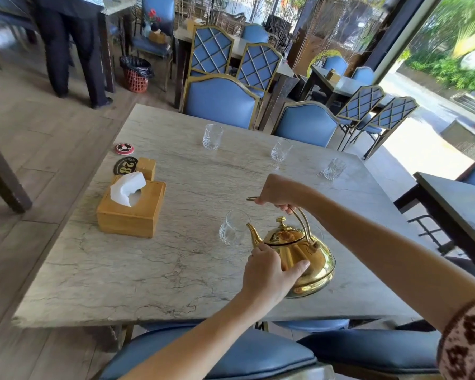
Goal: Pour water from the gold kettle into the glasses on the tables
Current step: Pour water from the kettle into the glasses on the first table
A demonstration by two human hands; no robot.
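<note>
Gold kettle is tilting in my grip, its spout tip sitting right at the rim of the nearest glass. My right hand is closing fully round the top of the wire handle, while my left hand is spreading half open against the kettle's belly, thumb on one side and fingers on the other, steadying rather than gripping. I cannot tell whether water is running yet.

I am judging the spout as the weak point: it is meeting the rim rather than reaching over the mouth, so tipping too fast could send water down the outside of the glass and onto the marble surface. Pushing forward could nudge the light glass over. The polished belly could also be slipping under my left palm. Three more glasses, one, another and a third, are waiting well beyond my right hand.
</note>
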